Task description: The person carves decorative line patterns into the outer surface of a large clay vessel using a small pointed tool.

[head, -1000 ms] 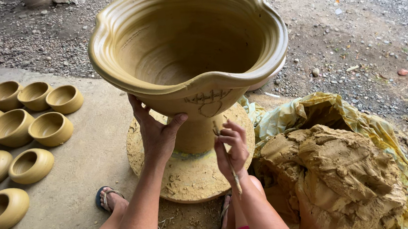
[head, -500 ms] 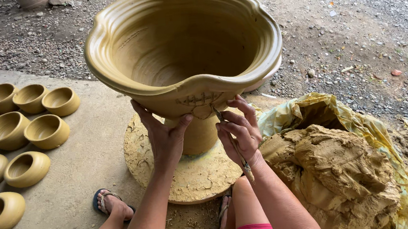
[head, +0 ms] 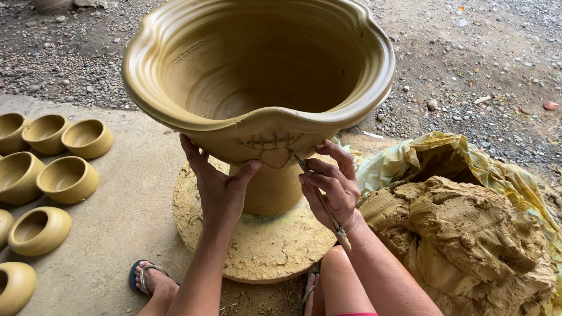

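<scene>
Bracing the wet clay pot (head: 258,79) from below with spread, open fingers, the left hand (head: 220,189) is steadying its wall while the right hand (head: 329,191), fingers pinched shut around a thin stick tool (head: 325,208), is pointing it up-left toward the carved mark (head: 270,142) just above the fingertips.

Right hand (head: 329,186) perhaps nearer pot (head: 258,79)

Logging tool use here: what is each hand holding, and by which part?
Right hand pinches a thin stick tool near its upper end; left hand holds nothing, bracing the clay pot.
</scene>
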